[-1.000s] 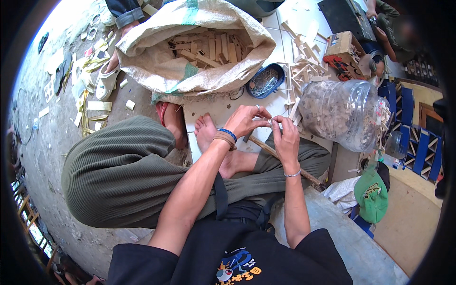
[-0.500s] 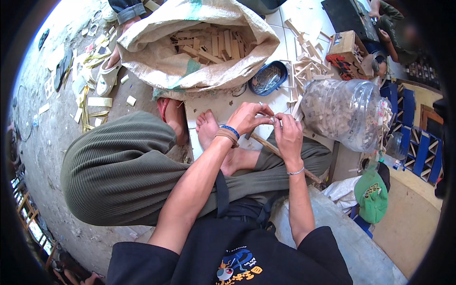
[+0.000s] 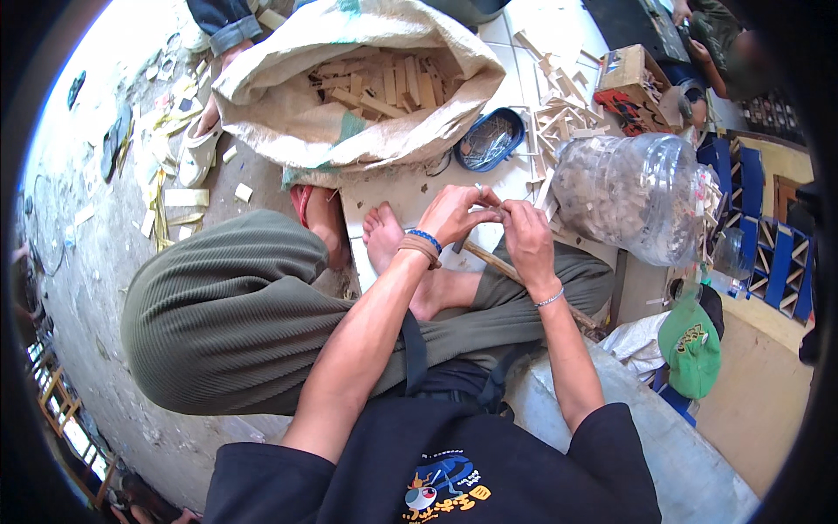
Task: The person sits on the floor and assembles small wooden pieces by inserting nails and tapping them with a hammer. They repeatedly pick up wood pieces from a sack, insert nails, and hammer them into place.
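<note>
My left hand [image 3: 456, 215] and my right hand [image 3: 528, 240] meet above my bare foot [image 3: 382, 237], thumbs and fingers pinched together. Whatever they hold at the fingertips is too small and too covered to make out. Beneath them a hammer [image 3: 493, 262] with a wooden handle lies slanting across my leg; its dark head is partly hidden by my left hand. Beyond my hands sits a blue oval tray [image 3: 523, 133] of thin metal nails.
An open woven sack [image 3: 253, 113] of wood strips stands ahead. To its right are a pile of wood pieces [image 3: 563, 118], a cardboard box [image 3: 621, 74] and a big clear plastic jug [image 3: 611, 192] lying on its side, full of scraps. A green cap [image 3: 690, 345] hangs at right.
My fingers have drawn closer together, the right ones now curled over the left fingertips. The whole view has shifted slightly. The hammer stays on my leg.
</note>
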`<action>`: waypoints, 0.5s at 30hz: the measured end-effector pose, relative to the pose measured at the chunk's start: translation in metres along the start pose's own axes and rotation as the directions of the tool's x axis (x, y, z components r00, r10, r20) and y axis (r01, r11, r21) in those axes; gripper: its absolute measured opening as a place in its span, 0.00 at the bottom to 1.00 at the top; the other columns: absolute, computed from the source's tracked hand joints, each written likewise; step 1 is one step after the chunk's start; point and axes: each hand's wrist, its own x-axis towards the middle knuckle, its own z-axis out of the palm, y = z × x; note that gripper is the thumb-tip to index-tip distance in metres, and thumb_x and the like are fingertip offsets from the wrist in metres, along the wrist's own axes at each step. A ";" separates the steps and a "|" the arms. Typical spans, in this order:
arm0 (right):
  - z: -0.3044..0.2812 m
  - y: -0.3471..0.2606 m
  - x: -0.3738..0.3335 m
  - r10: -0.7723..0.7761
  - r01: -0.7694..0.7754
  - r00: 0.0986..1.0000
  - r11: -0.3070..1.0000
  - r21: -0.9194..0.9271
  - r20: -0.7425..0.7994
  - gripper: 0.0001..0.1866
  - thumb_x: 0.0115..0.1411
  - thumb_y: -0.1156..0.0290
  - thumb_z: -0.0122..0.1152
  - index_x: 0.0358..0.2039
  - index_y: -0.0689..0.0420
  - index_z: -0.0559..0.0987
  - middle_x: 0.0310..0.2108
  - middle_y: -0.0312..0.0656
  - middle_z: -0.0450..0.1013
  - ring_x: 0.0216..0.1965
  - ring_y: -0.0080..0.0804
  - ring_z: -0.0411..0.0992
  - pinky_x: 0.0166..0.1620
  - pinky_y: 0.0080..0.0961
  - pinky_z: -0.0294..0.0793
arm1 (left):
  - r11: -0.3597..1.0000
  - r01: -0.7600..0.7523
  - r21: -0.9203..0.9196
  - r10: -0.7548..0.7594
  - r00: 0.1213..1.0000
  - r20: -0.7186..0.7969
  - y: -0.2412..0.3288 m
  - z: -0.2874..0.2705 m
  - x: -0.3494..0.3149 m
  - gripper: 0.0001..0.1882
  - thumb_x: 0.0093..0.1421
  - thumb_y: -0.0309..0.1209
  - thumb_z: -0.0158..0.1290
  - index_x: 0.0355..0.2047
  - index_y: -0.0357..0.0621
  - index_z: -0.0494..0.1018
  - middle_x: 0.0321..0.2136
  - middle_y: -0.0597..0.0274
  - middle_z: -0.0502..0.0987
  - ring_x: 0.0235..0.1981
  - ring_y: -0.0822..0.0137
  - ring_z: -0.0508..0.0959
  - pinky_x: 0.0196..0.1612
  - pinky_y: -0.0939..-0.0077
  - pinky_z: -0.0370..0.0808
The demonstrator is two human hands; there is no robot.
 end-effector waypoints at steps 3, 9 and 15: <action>-0.004 0.001 0.001 0.003 -0.003 1.000 1.000 -0.021 0.014 0.09 0.65 0.75 0.64 0.45 0.57 0.78 0.39 0.42 0.77 0.40 0.44 0.76 0.46 0.39 0.74 | 1.000 0.011 0.011 -0.011 1.000 0.012 0.003 -0.002 0.001 0.18 0.63 0.40 0.67 0.46 0.42 0.83 0.40 0.51 0.88 0.45 0.56 0.88 0.48 0.65 0.83; -0.016 -0.004 -0.004 0.177 -0.178 0.984 0.978 0.111 0.021 0.12 0.66 0.68 0.66 0.49 0.57 0.82 0.43 0.44 0.80 0.41 0.44 0.79 0.47 0.38 0.75 | 0.999 0.034 0.006 -0.034 0.999 0.029 0.005 -0.002 0.000 0.19 0.63 0.42 0.67 0.46 0.41 0.83 0.41 0.53 0.88 0.46 0.57 0.88 0.49 0.65 0.83; -0.020 0.000 -0.010 0.496 -0.557 0.830 0.754 0.348 0.254 0.13 0.71 0.64 0.62 0.50 0.57 0.83 0.41 0.48 0.83 0.42 0.46 0.82 0.46 0.37 0.78 | 0.999 0.032 0.008 -0.032 0.999 0.036 0.005 -0.001 0.000 0.17 0.63 0.38 0.68 0.47 0.42 0.84 0.42 0.55 0.88 0.46 0.59 0.88 0.51 0.65 0.83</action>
